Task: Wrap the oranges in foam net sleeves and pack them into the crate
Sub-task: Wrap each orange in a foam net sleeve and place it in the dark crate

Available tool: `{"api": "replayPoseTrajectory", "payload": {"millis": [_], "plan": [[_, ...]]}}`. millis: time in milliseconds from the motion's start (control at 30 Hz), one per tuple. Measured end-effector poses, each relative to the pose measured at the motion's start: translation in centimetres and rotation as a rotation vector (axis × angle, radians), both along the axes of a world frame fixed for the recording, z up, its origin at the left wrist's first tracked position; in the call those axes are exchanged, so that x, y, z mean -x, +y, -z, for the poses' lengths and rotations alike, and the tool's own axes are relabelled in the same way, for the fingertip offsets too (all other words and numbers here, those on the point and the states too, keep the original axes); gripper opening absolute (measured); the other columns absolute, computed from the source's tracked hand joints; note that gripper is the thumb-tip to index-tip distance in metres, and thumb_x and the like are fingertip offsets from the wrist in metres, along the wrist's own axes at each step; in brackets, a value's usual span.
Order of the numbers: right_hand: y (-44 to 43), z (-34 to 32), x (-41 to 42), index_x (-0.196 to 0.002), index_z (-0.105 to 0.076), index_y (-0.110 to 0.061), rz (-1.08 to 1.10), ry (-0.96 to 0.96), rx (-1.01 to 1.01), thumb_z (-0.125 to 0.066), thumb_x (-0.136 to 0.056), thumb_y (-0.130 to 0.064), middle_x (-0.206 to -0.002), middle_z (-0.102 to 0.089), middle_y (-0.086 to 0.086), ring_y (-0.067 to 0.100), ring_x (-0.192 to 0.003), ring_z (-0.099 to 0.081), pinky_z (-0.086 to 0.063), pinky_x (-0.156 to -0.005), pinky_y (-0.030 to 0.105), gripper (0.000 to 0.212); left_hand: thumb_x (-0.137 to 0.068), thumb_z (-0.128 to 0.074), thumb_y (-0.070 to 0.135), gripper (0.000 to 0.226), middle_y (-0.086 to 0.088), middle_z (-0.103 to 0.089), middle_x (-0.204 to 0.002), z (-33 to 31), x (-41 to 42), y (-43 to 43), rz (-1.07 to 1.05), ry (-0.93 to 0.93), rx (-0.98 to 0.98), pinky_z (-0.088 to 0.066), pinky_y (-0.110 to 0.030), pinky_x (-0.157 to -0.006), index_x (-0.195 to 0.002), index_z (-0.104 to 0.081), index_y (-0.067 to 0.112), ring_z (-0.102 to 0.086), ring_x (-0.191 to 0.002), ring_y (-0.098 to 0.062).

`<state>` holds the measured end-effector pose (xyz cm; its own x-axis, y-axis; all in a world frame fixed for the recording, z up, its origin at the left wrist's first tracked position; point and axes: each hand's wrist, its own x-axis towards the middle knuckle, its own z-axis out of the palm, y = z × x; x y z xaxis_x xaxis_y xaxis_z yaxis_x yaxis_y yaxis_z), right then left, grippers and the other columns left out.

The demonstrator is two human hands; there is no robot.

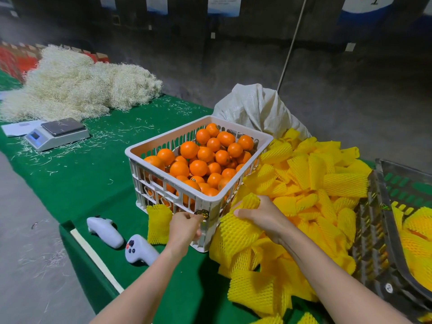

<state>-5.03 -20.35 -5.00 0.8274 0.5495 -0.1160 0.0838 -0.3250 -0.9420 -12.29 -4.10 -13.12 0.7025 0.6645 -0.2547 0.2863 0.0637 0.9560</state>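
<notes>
Right hand [259, 213] clutches a foam net sleeve [238, 232]. Left hand [184, 226] pinches perhaps a sticker [202, 213] at the white crate [168, 134], near two controllers [105, 232].

Table [93, 174] was covered in green cloth. Far left sat a big heap of pale shredded filler [77, 83], with loose strands [112, 134] scattered all over the cloth. In front of that heap sat a small digital scale [57, 134], right next to a sheet of paper [16, 128]. A white crate [163, 177] stood mid-table, and a pile of yellow foam net sleeves [304, 183] was pressed against its right side. One stray sleeve [159, 224] lay at its near corner. Two white controllers [105, 231] lay near the front edge, and a dark crate [371, 230] was at the far right.
</notes>
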Motion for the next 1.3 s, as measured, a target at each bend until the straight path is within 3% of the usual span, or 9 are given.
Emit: {"api": "replayPoseTrajectory", "payload": {"millis": [200, 400, 500, 567, 700, 900, 1067, 1200, 1300], "plan": [[-0.1, -0.4, -0.6, -0.072, -0.073, -0.017, 0.058, 0.155, -0.206, -0.072, -0.077, -0.004, -0.076, -0.073, 0.004, 0.019, -0.069, -0.071, -0.056, -0.055, 0.029, 0.014, -0.087, -0.068, 0.017, 0.038, 0.001, -0.052, -0.047, 0.6, -0.1, -0.3, -0.06, -0.083, -0.209, -0.048, -0.035, -0.063, -0.053, -0.053, 0.011, -0.052, -0.052, -0.019], [0.0, -0.9, -0.5, -0.099, -0.063, -0.013, 0.078, 0.19, -0.29, -0.077, -0.072, -0.009, -0.084, -0.074, 0.004, 0.02, -0.076, -0.072, -0.056, -0.056, 0.029, 0.031, -0.089, -0.064, 0.019, 0.023, 0.012, -0.053, -0.056, 0.1, 0.7, -0.7, -0.065, -0.119, -0.583, -0.03, -0.016, -0.047, -0.066, -0.062, 0.015, -0.047, -0.052, -0.003], [-0.3, -1.3, -0.8, -0.103, -0.06, -0.014, 0.119, 0.185, -0.353, -0.081, -0.065, -0.014, -0.087, -0.074, 0.002, 0.018, -0.078, -0.072, -0.055, -0.056, 0.028, 0.042, -0.09, -0.06, 0.014, 0.029, 0.009, -0.054, -0.049, -1.8, 1.3, -0.9, -0.073, -0.285, -0.512, -0.033, -0.015, -0.05, -0.061, -0.065, 0.012, -0.045, -0.047, -0.003], [-0.6, -1.6, -0.9, -0.094, -0.064, -0.014, 0.136, 0.13, -0.427, -0.081, -0.058, -0.02, -0.081, -0.074, 0.001, 0.018, -0.075, -0.071, -0.055, -0.055, 0.027, 0.041, -0.093, -0.058, 0.02, 0.038, 0.001, -0.053, -0.045, -3.5, 1.7, -1.5, -0.045, -0.392, -0.359, -0.037, -0.031, -0.052, -0.059, -0.065, 0.006, -0.046, -0.046, -0.008], [-1.0, -1.7, -0.9, -0.078, -0.06, -0.024, 0.222, -0.231, -0.416, -0.082, -0.063, -0.02, -0.067, -0.067, -0.01, 0.003, -0.062, -0.062, -0.049, -0.053, 0.019, 0.027, -0.081, -0.062, 0.039, 0.033, 0.001, -0.059, -0.056, -7.4, 1.4, -3.7, 0.184, -0.508, -0.023, -0.043, -0.022, -0.054, -0.068, -0.07, 0.01, -0.053, -0.056, -0.008], [-2.3, -1.3, -0.4, -0.088, -0.054, -0.034, 0.142, -0.547, -0.288, -0.079, -0.068, -0.025, -0.085, -0.059, -0.02, -0.007, -0.073, -0.055, -0.043, -0.058, 0.01, 0.033, -0.081, -0.072, 0.01, 0.016, -0.023, -0.057, -0.078, -8.9, -0.9, -4.0, 0.266, -0.471, -0.023, -0.048, -0.04, -0.068, -0.078, -0.061, -0.001, -0.056, -0.076, -0.028], [-4.0, -0.6, -1.5, -0.079, -0.055, -0.026, 0.284, -0.514, -0.234, -0.077, -0.069, 0.004, -0.074, -0.059, -0.003, 0.004, -0.065, -0.052, -0.043, -0.059, 0.028, 0.038, -0.07, -0.058, -0.001, 0.011, -0.009, -0.067, -0.082, -9.7, -2.9, -3.3, 0.496, -0.58, 0.374, -0.053, -0.029, -0.068, -0.079, -0.057, 0.004, -0.064, -0.08, -0.021], [-4.7, -0.7, -1.6, -0.077, -0.055, -0.025, 0.353, -0.589, -0.252, -0.067, -0.068, 0.018, -0.072, -0.057, -0.006, 0.0, -0.064, -0.049, -0.04, -0.058, 0.022, 0.045, -0.061, -0.052, 0.002, 0.042, -0.01, -0.071, -0.098, -9.5, -3.9, -3.4, 0.697, -0.612, 0.325, -0.054, -0.029, -0.082, -0.101, -0.063, 0.0, -0.066, -0.096, -0.023], [-4.9, -0.9, -1.7, -0.078, -0.056, -0.024, 0.417, -0.622, -0.248, -0.057, -0.064, 0.024, -0.076, -0.059, -0.006, -0.001, -0.068, -0.051, -0.038, -0.056, 0.017, 0.05, -0.07, -0.06, 0.006, 0.04, -0.012, -0.069, -0.111, -9.3, -4.5, -3.4, 0.836, -0.63, 0.217, -0.05, -0.034, -0.094, -0.109, -0.063, -0.003, -0.062, -0.11, -0.027]]}}
